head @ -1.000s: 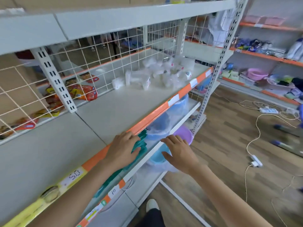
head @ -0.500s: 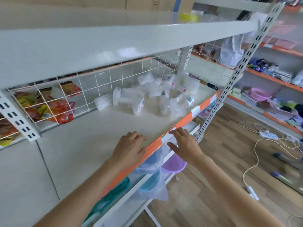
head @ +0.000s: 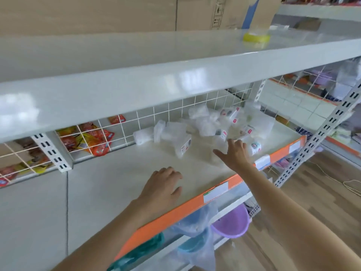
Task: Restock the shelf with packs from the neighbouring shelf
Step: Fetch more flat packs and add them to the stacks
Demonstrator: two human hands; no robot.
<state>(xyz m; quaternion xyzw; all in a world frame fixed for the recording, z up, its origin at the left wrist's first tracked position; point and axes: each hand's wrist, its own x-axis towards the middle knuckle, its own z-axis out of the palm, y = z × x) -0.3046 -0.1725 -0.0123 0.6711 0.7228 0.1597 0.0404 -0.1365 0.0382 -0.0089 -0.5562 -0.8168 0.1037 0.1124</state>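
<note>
- Head view, right hand [head: 235, 153]: a second ago it hung level with the orange shelf edge beside a lower tier; now it is stretched over the white metal shelf board [head: 109, 184], fingers spread wide, nothing held, fingertips just short of the nearest pack.
- Head view, left hand [head: 163, 185]: raised from the orange price-strip edge [head: 175, 212] onto the board itself; it rests palm down, fingers loosely bent, holding nothing.
- Head view, heap of clear plastic packs with small printed labels [head: 218, 124]: lies jumbled at the far right of the board, against the white wire-grid back panel [head: 175, 112]. No pack appears lifted or shifted from half a second ago.
- Head view, orange and yellow snack packets [head: 91, 139]: behind the grid, apart from both hands.
- Head view, lilac plastic bowl [head: 232, 223]: on the tier below, untouched.
- Judgement: the reach has closed on the heap; a first grasp looks next, and restocking proper has not yet begun.
</note>
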